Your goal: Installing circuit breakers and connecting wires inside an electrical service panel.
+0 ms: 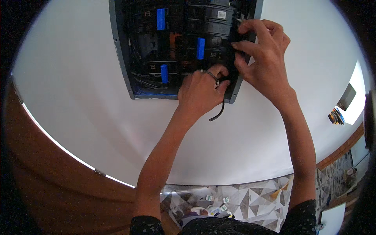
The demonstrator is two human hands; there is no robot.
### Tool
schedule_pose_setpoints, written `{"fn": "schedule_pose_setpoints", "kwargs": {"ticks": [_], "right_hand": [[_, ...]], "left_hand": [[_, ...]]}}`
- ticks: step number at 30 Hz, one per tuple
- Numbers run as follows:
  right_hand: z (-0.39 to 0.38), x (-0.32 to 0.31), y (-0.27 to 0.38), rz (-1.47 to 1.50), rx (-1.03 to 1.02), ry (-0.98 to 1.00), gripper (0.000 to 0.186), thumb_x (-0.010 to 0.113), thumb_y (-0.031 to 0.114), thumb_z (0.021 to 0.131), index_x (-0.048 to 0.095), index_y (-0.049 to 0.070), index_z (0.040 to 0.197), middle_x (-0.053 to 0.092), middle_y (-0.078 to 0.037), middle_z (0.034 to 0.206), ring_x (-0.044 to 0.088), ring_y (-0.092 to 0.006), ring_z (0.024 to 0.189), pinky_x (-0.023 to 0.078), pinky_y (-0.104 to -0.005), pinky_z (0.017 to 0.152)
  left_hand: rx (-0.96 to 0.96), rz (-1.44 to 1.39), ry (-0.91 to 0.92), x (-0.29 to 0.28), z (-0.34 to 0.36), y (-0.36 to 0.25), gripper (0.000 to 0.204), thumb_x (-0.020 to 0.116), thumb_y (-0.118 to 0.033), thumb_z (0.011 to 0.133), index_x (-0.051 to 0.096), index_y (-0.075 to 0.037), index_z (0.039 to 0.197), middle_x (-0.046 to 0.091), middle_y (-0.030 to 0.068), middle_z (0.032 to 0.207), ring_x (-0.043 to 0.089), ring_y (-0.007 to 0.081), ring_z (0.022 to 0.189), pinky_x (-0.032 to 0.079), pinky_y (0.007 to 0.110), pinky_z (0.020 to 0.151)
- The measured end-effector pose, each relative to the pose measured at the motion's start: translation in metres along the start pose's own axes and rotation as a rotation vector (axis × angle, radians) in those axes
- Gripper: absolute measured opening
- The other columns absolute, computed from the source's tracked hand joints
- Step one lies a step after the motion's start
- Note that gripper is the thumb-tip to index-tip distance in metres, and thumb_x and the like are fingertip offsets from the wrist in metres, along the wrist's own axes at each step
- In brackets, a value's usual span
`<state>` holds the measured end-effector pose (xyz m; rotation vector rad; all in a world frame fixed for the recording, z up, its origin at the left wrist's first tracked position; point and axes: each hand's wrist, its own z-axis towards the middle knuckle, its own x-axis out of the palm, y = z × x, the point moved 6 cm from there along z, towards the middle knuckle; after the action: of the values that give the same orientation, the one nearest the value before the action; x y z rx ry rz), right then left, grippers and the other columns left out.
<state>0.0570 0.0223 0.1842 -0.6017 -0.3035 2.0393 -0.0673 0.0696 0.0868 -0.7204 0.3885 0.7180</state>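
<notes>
The black cable point(222, 111) is dangling beside the left hand point(200, 88), below the breaker box point(234, 96); whether that hand is gripping, I can't tell. The right hand point(266, 55) is reaching, fingers apart. The cable is looking light, springy, and easiest to pinch near its loose end.

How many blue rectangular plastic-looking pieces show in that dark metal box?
3: upper-left blue rectangular piece, centre-right blue piece, lower-left blue piece. The left hand or right hand may hide others.

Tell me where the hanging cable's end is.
In the head view, just right of centre, the cable end hangs below the panel and the left hand.
</notes>
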Motion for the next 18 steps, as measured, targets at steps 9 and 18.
{"fn": "schedule_pose_setpoints", "kwargs": {"ticks": [9,18], "right_hand": [[-0.014,-0.013,-0.003,0.565,0.114,-0.071,0.02,0.065,-0.001,0.071,0.057,0.003,0.089,0.06,-0.011,0.097,0.057,-0.0265,0.093,0.046,-0.0342,0.082],[-0.044,-0.012,-0.011,0.97,0.386,0.077,0.011,0.063,0.0,0.083,0.061,-0.001,0.094,0.058,-0.006,0.083,0.056,-0.0139,0.074,0.046,-0.0273,0.067]], "left_hand": [[0.143,-0.008,-0.1,-0.016,-0.027,-0.006,0.029,0.069,-0.023,0.089,0.066,-0.011,0.115,0.072,0.0148,0.093,0.068,0.0365,0.089,0.055,0.044,0.076],[0.22,-0.546,-0.349,-0.01,-0.148,-0.083,0.034,0.057,-0.005,0.096,0.057,0.002,0.129,0.064,0.0186,0.124,0.065,0.0308,0.111,0.051,0.037,0.095]]}}
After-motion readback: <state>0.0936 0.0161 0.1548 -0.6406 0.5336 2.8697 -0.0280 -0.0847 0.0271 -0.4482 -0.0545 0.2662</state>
